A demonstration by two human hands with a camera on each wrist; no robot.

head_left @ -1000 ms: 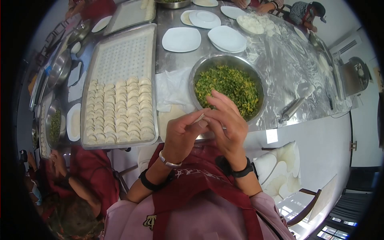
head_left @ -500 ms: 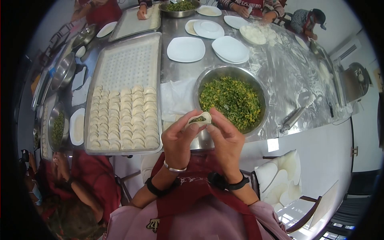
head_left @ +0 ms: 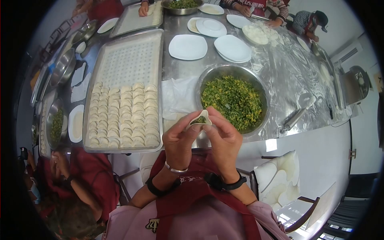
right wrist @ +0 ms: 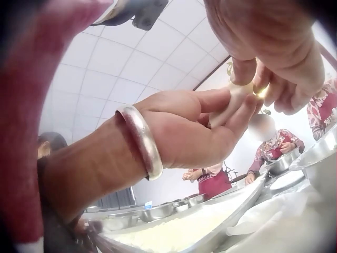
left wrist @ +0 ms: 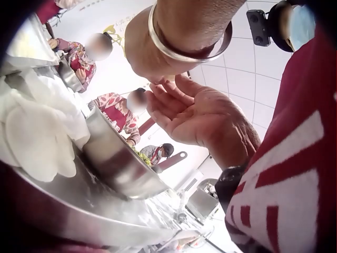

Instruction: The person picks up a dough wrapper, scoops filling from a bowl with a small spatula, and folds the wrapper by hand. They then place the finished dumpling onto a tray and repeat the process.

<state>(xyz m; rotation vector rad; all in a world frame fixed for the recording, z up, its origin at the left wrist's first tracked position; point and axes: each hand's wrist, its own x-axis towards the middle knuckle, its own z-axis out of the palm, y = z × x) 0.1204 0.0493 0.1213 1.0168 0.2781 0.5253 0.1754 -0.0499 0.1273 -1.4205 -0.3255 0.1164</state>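
Both hands hold one dumpling (head_left: 199, 119) up over the near edge of the table (head_left: 280, 68). The left hand (head_left: 179, 140) pinches its left side and the right hand (head_left: 225, 138) pinches its right side. Green filling shows in the middle. The bowl (head_left: 256, 82) of green filling sits just behind. A tray (head_left: 124, 60) of dumplings lies to the left.
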